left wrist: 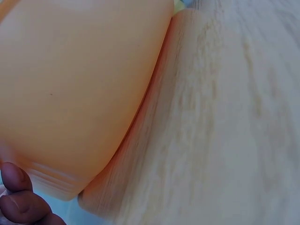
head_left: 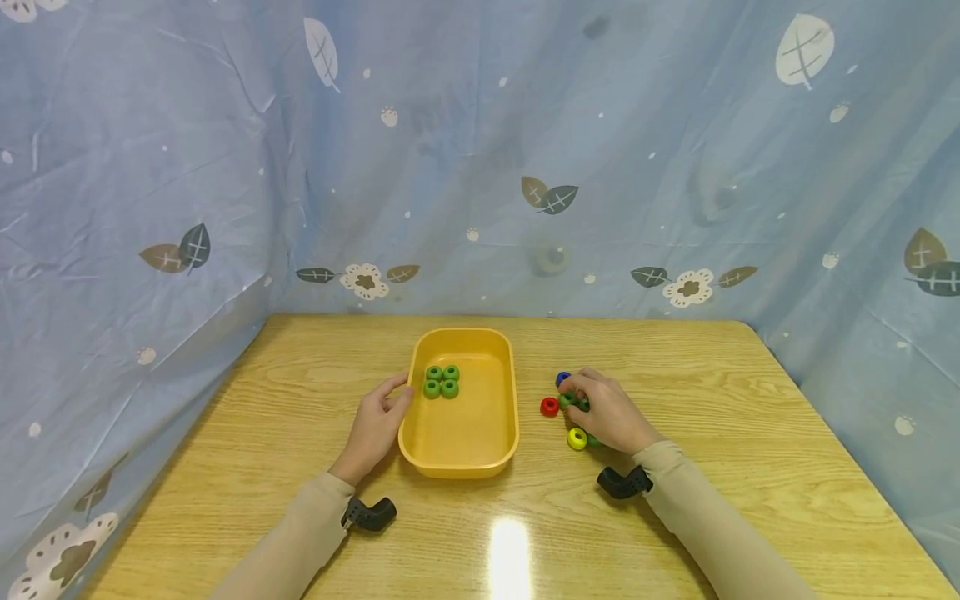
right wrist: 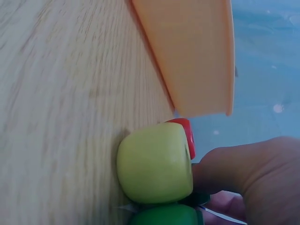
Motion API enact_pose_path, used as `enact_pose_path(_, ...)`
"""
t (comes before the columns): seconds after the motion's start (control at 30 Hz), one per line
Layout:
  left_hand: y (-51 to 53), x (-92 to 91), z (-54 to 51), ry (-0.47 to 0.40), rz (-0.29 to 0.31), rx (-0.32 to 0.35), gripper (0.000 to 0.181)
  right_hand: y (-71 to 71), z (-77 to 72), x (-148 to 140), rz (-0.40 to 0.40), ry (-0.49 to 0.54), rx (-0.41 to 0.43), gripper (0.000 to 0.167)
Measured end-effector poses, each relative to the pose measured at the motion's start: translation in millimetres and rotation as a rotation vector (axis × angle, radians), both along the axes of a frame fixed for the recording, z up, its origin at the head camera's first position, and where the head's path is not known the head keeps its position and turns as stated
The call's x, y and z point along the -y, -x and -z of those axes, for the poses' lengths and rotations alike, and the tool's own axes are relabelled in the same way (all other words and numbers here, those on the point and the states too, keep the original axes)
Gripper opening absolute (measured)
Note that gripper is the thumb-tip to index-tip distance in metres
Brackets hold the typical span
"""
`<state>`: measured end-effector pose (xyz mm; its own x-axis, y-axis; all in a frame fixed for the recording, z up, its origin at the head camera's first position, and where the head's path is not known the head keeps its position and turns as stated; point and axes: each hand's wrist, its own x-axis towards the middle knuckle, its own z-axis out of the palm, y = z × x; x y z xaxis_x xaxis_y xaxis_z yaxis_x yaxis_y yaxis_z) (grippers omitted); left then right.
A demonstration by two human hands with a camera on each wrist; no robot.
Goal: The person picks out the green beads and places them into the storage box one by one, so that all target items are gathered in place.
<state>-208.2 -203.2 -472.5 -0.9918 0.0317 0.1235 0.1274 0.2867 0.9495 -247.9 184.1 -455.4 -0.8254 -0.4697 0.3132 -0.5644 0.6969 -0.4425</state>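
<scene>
A yellow plastic tray lies on the table, with several green beads grouped inside near its left wall. My left hand holds the tray's left rim; curled fingers show beside its wall in the left wrist view. Right of the tray, my right hand pinches a green bead between thumb and fingers. Around that hand lie a red bead, a blue bead, a yellow bead and more green beads, partly hidden by the hand.
The wooden table reaches back to a blue patterned curtain, which also hangs along both sides. Black wrist mounts stick out from the sleeves. A bright light reflection shows near the front.
</scene>
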Motion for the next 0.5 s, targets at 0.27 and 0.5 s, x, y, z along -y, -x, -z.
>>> enact_pose_path(0.27,-0.6,-0.7,-0.1,-0.011,0.005,0.011,0.05,-3.4,-6.6,3,0.008,0.066,-0.009,0.025)
enact_pose_path(0.5,-0.7,0.3,-0.2,-0.013,-0.003,0.016,0.05,-11.3,-15.3,9,-0.012,0.1,-0.068,0.023)
